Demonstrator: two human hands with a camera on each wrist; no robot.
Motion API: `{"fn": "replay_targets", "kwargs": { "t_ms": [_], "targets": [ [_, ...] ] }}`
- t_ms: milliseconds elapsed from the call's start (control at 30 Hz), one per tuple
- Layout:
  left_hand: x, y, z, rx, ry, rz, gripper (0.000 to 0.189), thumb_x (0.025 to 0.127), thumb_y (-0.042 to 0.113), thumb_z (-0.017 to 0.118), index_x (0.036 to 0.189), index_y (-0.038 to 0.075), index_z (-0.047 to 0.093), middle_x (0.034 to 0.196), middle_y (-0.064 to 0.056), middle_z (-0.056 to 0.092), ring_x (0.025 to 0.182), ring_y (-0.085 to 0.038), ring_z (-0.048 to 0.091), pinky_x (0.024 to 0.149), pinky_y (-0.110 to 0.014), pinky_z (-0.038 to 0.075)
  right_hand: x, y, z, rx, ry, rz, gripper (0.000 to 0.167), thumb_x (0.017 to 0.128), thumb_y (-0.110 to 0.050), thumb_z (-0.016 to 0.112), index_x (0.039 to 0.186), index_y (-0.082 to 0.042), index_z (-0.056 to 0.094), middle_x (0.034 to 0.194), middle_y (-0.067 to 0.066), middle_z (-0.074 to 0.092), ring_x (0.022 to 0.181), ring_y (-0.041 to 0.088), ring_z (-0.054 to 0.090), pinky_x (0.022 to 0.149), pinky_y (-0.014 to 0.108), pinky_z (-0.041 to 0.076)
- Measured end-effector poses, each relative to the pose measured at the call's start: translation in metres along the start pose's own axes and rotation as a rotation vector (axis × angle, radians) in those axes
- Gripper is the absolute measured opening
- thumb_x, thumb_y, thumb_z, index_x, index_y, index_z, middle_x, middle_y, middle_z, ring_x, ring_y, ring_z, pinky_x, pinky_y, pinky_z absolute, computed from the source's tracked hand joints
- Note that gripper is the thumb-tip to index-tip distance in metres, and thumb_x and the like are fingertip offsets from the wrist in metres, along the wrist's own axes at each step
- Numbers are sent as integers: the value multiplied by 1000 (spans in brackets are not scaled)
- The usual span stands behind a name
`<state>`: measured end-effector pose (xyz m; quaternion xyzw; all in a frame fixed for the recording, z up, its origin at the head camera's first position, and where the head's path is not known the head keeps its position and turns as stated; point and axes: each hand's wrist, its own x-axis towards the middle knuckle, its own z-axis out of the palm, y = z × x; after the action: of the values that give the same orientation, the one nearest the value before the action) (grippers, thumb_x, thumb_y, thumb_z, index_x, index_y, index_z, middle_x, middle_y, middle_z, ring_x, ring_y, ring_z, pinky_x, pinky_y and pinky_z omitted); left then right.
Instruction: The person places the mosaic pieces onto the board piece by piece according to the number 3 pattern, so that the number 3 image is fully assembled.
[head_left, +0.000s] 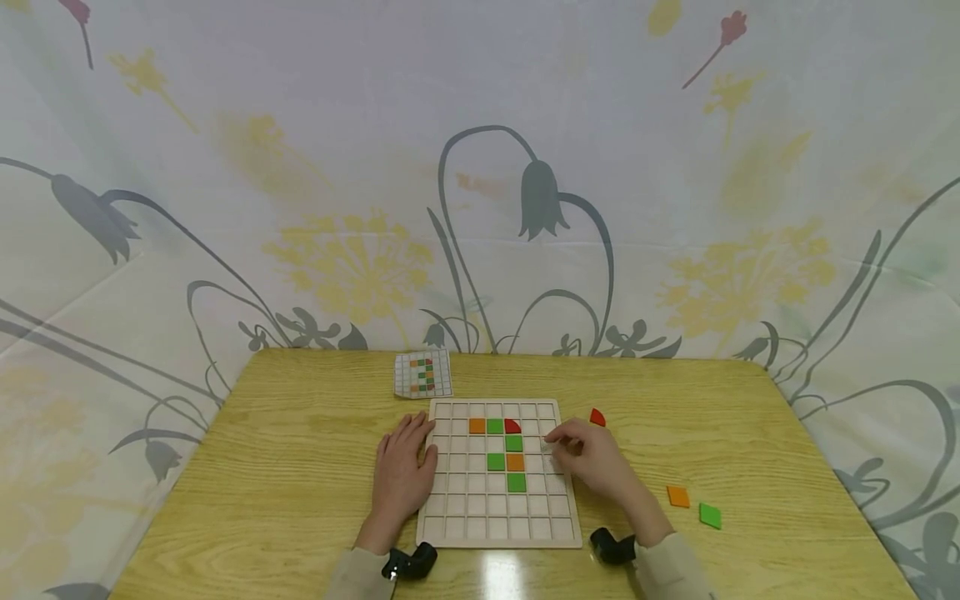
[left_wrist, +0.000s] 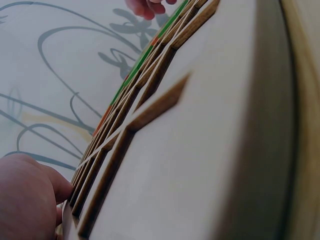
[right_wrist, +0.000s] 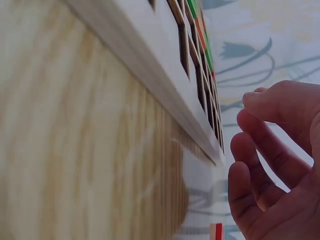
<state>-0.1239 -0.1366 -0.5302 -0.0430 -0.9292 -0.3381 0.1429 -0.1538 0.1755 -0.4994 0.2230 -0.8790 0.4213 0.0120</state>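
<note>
A pale wooden grid board (head_left: pixel 498 543) lies on the table, with orange, green and red pieces in several of its cells. My left hand (head_left: pixel 405 467) rests along its left edge, fingers extended; the left wrist view shows the thumb side (left_wrist: pixel 30 195) at the rim. Over the right part of the grid hovers my right hand (head_left: pixel 596 462), fingers loosely bent and nothing visible between them. In the right wrist view that hand (right_wrist: pixel 280 160) is raised beside the board's edge (right_wrist: pixel 150 75). The red quarter-circle piece (head_left: pixel 512 427) sits in the cell right of a green square (head_left: pixel 495 426).
A small pattern card (head_left: pixel 401 392) lies behind the board at left. Right of the board are another red piece (head_left: pixel 597 417), an orange square (head_left: pixel 678 497) and a green square (head_left: pixel 710 516). A flower-printed cloth (head_left: pixel 495 275) hangs behind the table (head_left: pixel 262 467).
</note>
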Motion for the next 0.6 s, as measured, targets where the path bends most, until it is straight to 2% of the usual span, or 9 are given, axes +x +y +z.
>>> {"fn": "replay_targets", "kwargs": {
  "t_ms": [233, 400, 600],
  "targets": [
    [0, 1, 0, 6, 8, 6, 37, 96, 15, 62, 132, 5, 64, 145, -11, 54, 139, -33, 40, 111, -62, 23, 1, 9, -13, -26, 75, 51, 20, 85, 3, 73, 102, -8, 75, 101, 0, 68, 90, 20, 62, 79, 38, 54],
    [1, 1, 1, 8, 8, 7, 37, 96, 15, 62, 132, 5, 64, 145, -11, 54, 139, -33, 40, 111, -62, 23, 0, 14, -21, -41, 134, 59, 23, 86, 4, 72, 107, -4, 74, 107, 8, 68, 97, 27, 63, 85, 49, 52],
    [1, 1, 2, 6, -1, 1, 37, 97, 16, 62, 133, 6, 64, 145, -10, 53, 140, -33, 39, 112, -61, 23, 0, 24, -28, -63, 184, 83, 24, 86, 5, 71, 109, -2, 73, 111, 12, 67, 96, 30, 63, 84, 49, 52]
  ]
}}
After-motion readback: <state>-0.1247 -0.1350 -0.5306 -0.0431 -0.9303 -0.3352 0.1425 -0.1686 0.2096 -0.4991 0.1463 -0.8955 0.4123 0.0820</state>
